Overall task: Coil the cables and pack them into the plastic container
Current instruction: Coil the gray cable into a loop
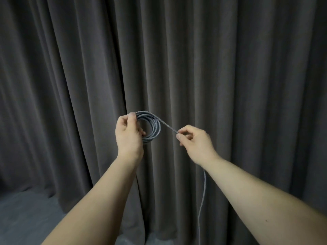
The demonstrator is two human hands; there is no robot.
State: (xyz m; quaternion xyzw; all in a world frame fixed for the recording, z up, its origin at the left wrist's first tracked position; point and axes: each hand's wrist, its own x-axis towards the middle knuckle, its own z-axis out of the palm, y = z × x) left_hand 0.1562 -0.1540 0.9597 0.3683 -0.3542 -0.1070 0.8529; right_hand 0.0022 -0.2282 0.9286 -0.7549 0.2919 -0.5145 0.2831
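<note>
Left hand [128, 132] grips coiled cable [153, 127]; right hand [193, 141] pinches its loose strand, before curtain [230, 68].

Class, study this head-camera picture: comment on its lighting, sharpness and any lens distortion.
Head view: lighting is dim and even, no glare, only soft shadows in the folds of the dark grey pleated curtain; the braided grey cable coil held by the left hand looks fairly sharp, as does the right hand; the wide lens makes the forearms loom large near the bottom edge.
</note>
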